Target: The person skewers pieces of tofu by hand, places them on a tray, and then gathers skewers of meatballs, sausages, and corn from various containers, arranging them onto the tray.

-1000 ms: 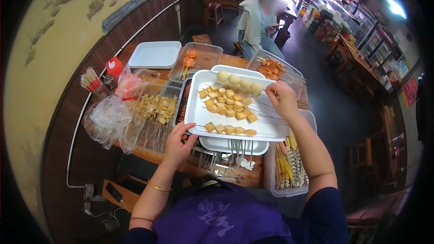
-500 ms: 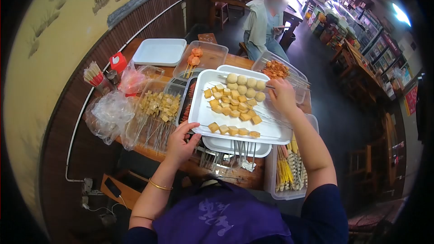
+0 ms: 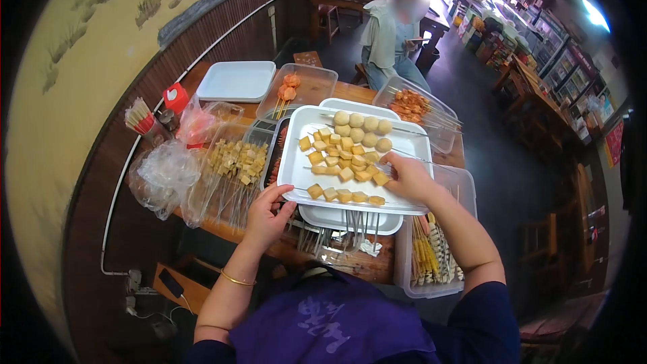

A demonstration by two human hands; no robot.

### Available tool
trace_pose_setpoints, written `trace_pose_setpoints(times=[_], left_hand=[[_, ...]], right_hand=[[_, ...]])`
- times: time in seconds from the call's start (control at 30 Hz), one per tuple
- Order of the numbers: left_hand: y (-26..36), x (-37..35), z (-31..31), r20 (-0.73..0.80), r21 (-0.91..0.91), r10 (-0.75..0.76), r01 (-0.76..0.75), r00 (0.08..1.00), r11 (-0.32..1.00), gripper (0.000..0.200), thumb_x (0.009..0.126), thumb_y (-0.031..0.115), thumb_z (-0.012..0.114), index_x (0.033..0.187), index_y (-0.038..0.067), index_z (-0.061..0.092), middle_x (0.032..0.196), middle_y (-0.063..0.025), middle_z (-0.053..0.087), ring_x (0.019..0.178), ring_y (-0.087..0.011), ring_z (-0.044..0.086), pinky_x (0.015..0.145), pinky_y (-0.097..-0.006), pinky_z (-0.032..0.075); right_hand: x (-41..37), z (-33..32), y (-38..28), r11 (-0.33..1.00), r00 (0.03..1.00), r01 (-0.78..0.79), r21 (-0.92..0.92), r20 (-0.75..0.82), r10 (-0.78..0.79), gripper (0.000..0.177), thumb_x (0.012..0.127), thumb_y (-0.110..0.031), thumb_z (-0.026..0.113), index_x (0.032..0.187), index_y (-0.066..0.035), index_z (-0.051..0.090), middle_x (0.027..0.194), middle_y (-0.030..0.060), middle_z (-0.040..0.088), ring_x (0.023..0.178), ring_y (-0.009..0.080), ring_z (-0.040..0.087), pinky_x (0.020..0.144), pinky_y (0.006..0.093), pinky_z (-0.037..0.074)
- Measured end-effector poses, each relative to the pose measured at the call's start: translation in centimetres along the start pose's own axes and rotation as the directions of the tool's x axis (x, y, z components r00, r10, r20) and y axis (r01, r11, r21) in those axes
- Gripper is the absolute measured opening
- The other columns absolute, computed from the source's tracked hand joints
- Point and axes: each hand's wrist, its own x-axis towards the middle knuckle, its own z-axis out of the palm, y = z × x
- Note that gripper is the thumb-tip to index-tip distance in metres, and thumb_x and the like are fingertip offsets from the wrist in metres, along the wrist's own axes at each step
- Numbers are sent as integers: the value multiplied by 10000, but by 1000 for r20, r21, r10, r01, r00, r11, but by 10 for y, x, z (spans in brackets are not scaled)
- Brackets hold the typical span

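A white tray (image 3: 291, 155) holds skewers of pale round balls (image 3: 364, 123) at its far side and yellow cubes (image 3: 344, 195) in rows nearer me. My left hand (image 3: 271, 214) grips the tray's near left corner, thumb and fingers closed on the rim. Over the tray's right part, my right hand (image 3: 408, 179) pinches at the right end of the middle cube skewers; its fingertips are partly hidden behind the cubes. Under the tray lie other white trays (image 3: 317, 217) and metal skewer sticks.
Skewered cubes fill a clear box (image 3: 202, 195) at left, beside plastic bags (image 3: 165, 172). Behind are an empty white tray (image 3: 236, 82) and boxes of orange (image 3: 323, 81) and reddish skewers (image 3: 441, 118). Another box (image 3: 404, 263) stands right. A person (image 3: 394, 34) sits beyond the table.
My right hand has moved from the ball skewers down towards me, to the cube skewers. My left hand stays at the tray's corner.
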Motion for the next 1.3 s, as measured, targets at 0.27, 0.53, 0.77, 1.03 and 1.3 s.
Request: trace_pose_setpoints(times=[0.27,0.53,0.77,1.03,1.3], left_hand=[[5,-1,1,1,-48,-50,50,999,998,309,825,6,672,1130,6,627,1179,-83,594,891,-100,579,758,-222,498],[5,-3,2,31,-123,-61,64,998,990,329,840,-6,651,1164,-23,600,1220,-109,564,942,-126,617,793,-243,521],[1,-4,-1,53,-142,-61,68,997,988,351,843,5,643,1188,-25,590,1222,-115,571,955,-146,631,810,-261,526],[-2,-4,-2,32,-103,-40,43,999,994,374,829,56,664,1196,16,602,1216,-123,596,950,-161,634,801,-276,525],[-5,-3,-4,60,-110,-30,37,998,993,378,831,61,664,1200,14,599,1227,-123,590,949,-166,633,801,-285,528]], right_hand=[[-16,-27,17,979,979,191,-67,89,-185,454,728,-228,711,1154,-101,618,820,124,633,748,267,619,672,370,484],[34,-44,38,984,934,107,-144,-323,-149,380,738,-292,701,1054,-90,641,937,138,645,908,308,626,783,419,507],[34,-31,20,960,961,-88,-266,-277,12,237,756,-249,675,903,-65,649,894,136,636,906,307,626,757,405,494],[38,-14,44,985,977,166,43,-140,-158,192,799,-112,568,921,-40,699,898,188,674,863,353,638,790,426,501],[36,-14,30,977,936,112,-180,-313,-165,143,783,-84,594,885,-84,694,895,136,651,903,322,611,785,423,495]])
